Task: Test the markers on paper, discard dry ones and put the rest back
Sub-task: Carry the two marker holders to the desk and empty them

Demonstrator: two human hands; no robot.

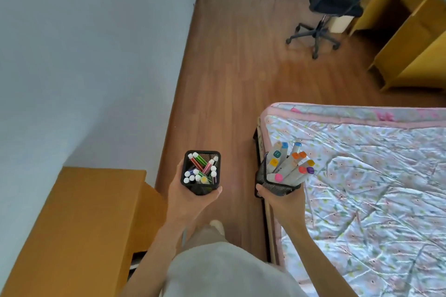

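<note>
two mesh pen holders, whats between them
Nothing held: in the head view, only bare wood floor shows between the left holder and the right holder.

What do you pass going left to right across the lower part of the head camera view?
Wooden cabinet → left hand holding the mesh cup of thin markers → right hand holding the mesh cup of thick markers → floral mattress.

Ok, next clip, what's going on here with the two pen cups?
A person stands between a wooden cabinet and a bed, holding a black mesh cup in each hand. The left hand grips the cup of thin markers; the right hand grips the cup of thick markers. No paper is in view, and no marker is out of its cup.
</note>
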